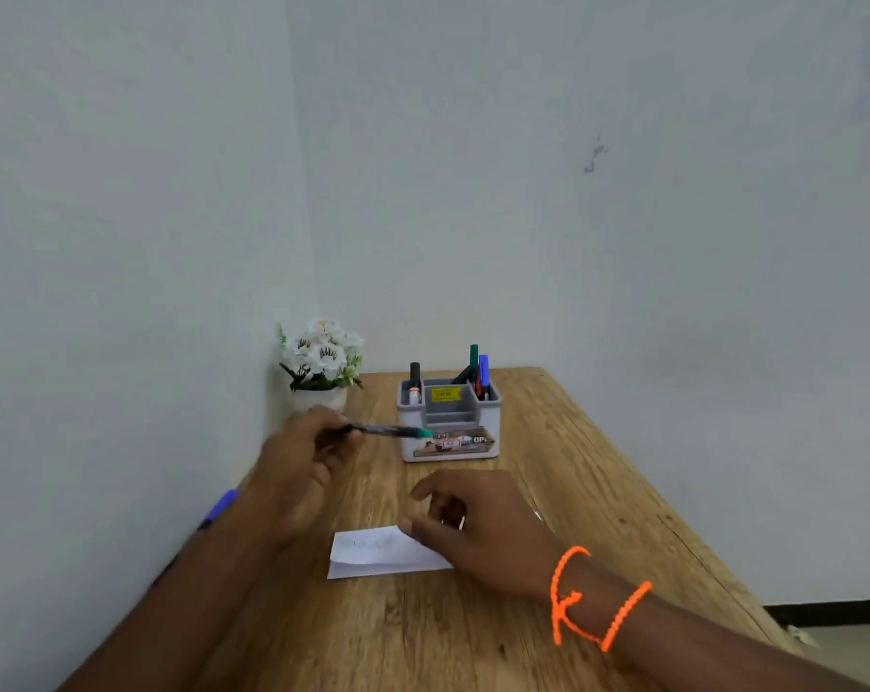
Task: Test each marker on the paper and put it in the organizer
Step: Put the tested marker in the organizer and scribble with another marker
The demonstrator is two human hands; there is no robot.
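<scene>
Green-tipped and slim, the dark marker lies level, pinched by the left hand; the right hand, fingers loosely bent, rests on creased white paper before the grey plastic organizer.

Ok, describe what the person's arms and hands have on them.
Both forearms are bare, with no sleeves showing. The right wrist wears an orange beaded cord bracelet, looped loosely with a hanging strand. The left hand and right hand show no gloves; rings cannot be made out.

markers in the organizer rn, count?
4 visible in the organizer: black marker and a red-white one in the left compartment, green marker and blue marker in the right. More may be hidden there.
</scene>
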